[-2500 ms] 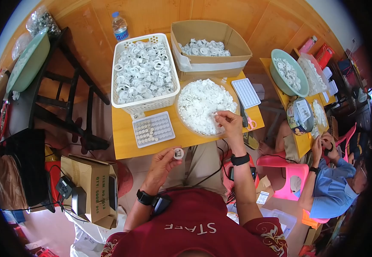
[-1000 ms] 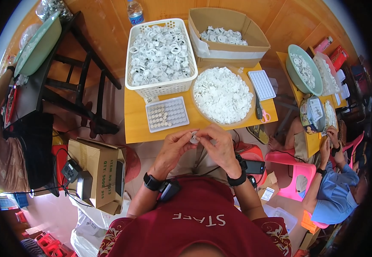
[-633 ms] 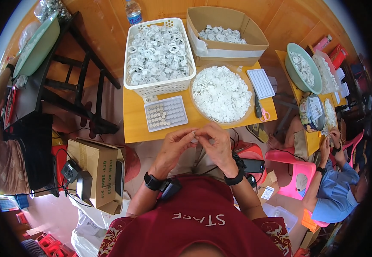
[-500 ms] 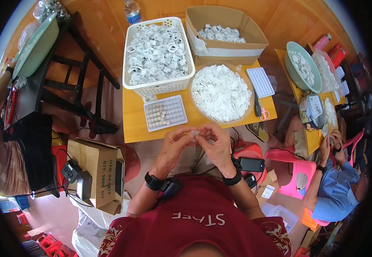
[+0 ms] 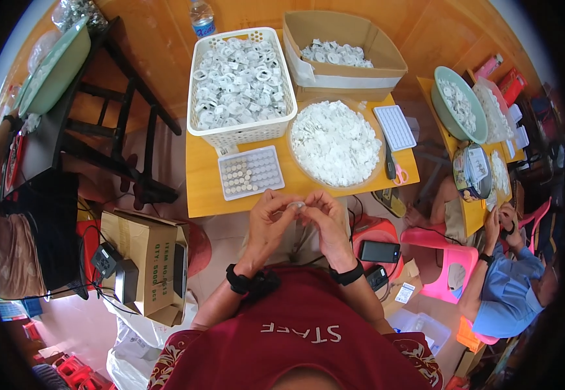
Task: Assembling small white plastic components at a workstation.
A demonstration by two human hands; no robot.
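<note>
Both hands meet just off the table's near edge, pinching a small translucent white plastic piece [image 5: 297, 205] between thumbs and fingers. My left hand [image 5: 270, 220] grips its left side, and my right hand [image 5: 328, 224] its right side; the fingers hide most of its shape. Beyond them, a white compartment tray [image 5: 252, 172] holds several small round silvery pieces in its left part. Right of that tray, a round clear tray [image 5: 290, 156] is heaped with small white pieces. Behind stands a white plastic basket [image 5: 230, 134] full of white ring-like plastic parts.
An open cardboard box [image 5: 347, 78] with more white parts stands at the back. A second white tray [image 5: 395, 128] and pink-handled scissors [image 5: 400, 174] lie at the table's right. A co-worker in blue [image 5: 513, 286] sits right; a carton [image 5: 142, 266] stands left; a phone [image 5: 378, 251] rests on a red stool.
Both hands have shifted very slightly down toward me, still pinching the small piece. My fingers have changed position a little around it.
</note>
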